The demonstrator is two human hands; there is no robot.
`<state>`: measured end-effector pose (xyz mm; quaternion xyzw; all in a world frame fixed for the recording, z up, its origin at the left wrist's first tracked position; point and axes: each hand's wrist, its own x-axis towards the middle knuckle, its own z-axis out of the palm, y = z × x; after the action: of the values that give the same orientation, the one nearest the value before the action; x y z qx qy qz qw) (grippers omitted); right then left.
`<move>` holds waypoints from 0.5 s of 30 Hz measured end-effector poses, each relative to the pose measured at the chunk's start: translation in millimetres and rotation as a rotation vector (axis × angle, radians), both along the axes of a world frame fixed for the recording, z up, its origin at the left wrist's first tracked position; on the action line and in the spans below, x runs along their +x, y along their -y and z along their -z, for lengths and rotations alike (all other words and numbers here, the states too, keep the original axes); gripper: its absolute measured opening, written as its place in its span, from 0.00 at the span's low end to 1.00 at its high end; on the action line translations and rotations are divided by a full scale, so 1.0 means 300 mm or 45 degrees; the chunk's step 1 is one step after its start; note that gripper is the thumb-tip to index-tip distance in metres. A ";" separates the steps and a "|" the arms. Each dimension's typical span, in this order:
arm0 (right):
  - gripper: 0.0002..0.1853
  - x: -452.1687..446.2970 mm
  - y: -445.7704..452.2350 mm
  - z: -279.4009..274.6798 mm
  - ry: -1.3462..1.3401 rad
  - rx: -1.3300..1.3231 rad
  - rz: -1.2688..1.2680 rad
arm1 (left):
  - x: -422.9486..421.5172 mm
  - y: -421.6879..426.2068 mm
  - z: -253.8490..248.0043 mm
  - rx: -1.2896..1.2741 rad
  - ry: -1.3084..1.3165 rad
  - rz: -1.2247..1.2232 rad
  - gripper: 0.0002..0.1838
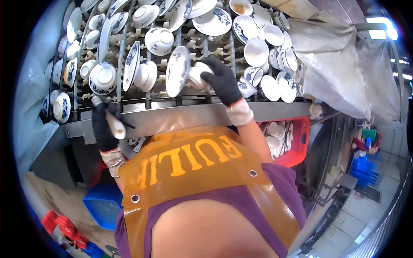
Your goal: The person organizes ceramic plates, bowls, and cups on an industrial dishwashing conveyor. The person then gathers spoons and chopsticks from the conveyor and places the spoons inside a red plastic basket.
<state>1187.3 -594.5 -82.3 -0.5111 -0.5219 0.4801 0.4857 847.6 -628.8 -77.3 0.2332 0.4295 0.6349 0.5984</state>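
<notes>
White bowl (198, 77) is being held near the pegged rack's (219, 50) front edge, just beside a tilted plate (178, 71); right hand (221, 79), gloved, fingers clamping it. Left hand (103, 122) is gripping a white spoon (116, 127), fingers closing round it, by the metal ledge (172, 117). Red crate (297, 155) is holding dishes.

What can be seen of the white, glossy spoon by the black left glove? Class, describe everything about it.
The white, glossy, ceramic-looking spoon shows a smooth, elongated, rounded bowl, with a brownish mark towards its end. It slants, the bowl end pointing towards the apron side. The black-gloved left-hand grip holds it and hides at least part of the handle. In the view, it overlaps the long grey metal rail; contact with that cannot be judged.
</notes>
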 end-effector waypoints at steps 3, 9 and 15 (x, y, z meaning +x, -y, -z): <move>0.15 0.005 -0.056 0.108 0.282 -0.064 0.102 | 0.221 -0.002 -0.128 0.138 -0.359 0.369 0.09; 0.16 0.151 0.134 -0.008 1.439 0.356 0.541 | 0.412 -0.030 -0.175 0.223 -0.663 0.495 0.10; 0.17 0.252 0.158 0.032 0.650 0.079 0.417 | 0.455 -0.039 -0.126 0.275 -0.845 0.582 0.11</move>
<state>1262.8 -642.0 -91.7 -0.6775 -0.5522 0.2354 0.4251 984.0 -617.2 -39.3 0.5758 0.4672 0.4175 0.5252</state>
